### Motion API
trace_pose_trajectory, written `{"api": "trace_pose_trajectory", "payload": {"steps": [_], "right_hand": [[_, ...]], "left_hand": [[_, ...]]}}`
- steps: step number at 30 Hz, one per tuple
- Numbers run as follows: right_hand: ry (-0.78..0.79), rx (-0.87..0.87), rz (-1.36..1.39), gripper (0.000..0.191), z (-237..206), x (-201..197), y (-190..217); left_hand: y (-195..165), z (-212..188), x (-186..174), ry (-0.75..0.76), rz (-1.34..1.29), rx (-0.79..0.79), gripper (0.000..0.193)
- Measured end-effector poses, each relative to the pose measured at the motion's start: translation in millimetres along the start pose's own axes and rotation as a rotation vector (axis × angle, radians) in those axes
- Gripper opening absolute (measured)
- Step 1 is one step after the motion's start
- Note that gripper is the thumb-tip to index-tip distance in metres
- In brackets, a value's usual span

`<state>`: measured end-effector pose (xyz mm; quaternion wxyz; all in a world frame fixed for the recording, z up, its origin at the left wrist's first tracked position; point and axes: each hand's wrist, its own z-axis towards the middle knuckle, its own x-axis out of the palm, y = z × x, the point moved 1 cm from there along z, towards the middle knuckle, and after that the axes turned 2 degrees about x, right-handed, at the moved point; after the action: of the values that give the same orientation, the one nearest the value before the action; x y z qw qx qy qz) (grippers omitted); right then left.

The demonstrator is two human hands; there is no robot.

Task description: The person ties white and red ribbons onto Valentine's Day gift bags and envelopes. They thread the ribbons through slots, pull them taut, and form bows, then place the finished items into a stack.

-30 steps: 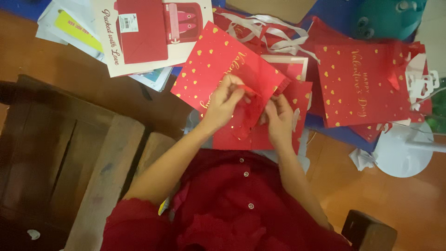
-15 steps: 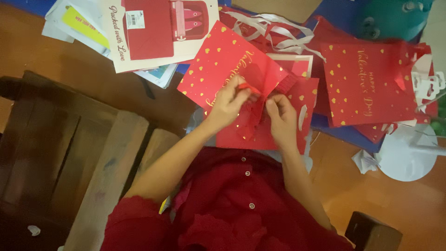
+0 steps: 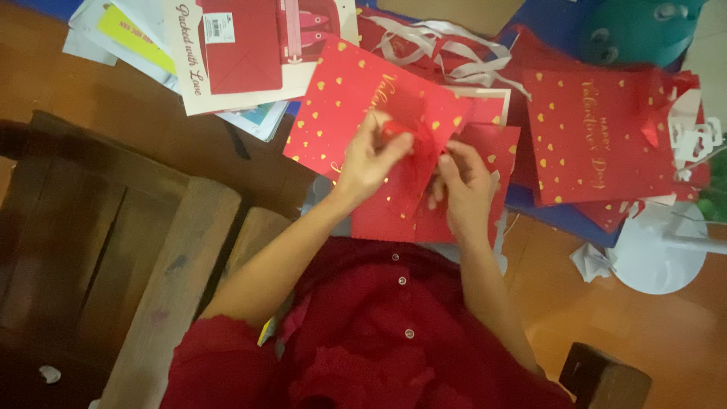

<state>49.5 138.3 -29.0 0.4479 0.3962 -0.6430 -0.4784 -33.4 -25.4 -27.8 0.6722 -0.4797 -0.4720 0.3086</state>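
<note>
Change: my left hand (image 3: 371, 155) has shifted along the red gift bag (image 3: 363, 113), pinching its red ribbon (image 3: 413, 136).
Right hand (image 3: 462, 185): closed on the ribbon's other end, just beside.

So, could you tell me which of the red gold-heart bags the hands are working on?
The tilted red bag in the middle, under both hands; the left hand and right hand pinch its ribbon. The other bag lies untouched, rightward.

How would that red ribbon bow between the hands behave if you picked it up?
The red ribbon bow would probably flop: its loops look thin and soft where the left hand and right hand pinch it. It seems very light for its size. It likely crumples easily, though motion blur hides its details.
</note>
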Motion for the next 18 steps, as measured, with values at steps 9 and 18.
{"api": "trace_pose_trajectory", "payload": {"steps": [9, 18], "right_hand": [[0.043, 0.009, -0.134, 0.023, -6, -7, -2], [-0.085, 0.033, -0.421, 0.012, -6, -18, 11]], "left_hand": [[-14, -8, 12, 0.082, 0.551, 0.339, 0.026], [18, -13, 8, 0.044, 0.158, 0.047, 0.007]]}}
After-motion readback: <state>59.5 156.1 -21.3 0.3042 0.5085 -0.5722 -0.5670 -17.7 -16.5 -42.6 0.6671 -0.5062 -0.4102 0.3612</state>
